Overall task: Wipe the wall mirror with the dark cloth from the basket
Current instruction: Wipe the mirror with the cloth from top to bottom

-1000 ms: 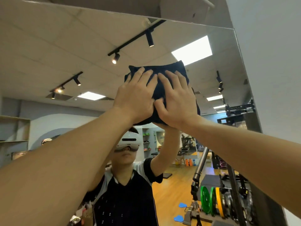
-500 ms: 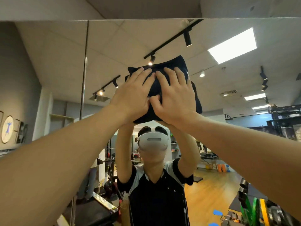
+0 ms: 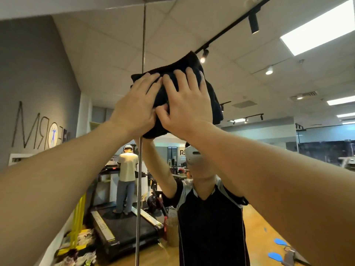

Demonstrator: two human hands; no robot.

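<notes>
I see both flat hands, left hand [image 3: 134, 108] and right hand [image 3: 187, 104], pressing dark cloth [image 3: 184, 64] on wall mirror [image 3: 107, 54] beside its vertical seam [image 3: 143, 35], gym treadmill [image 3: 123, 227] reflected

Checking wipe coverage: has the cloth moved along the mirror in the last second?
Yes. The cloth has slid left: it now overlaps the mirror's vertical seam, away from the right edge.
</notes>
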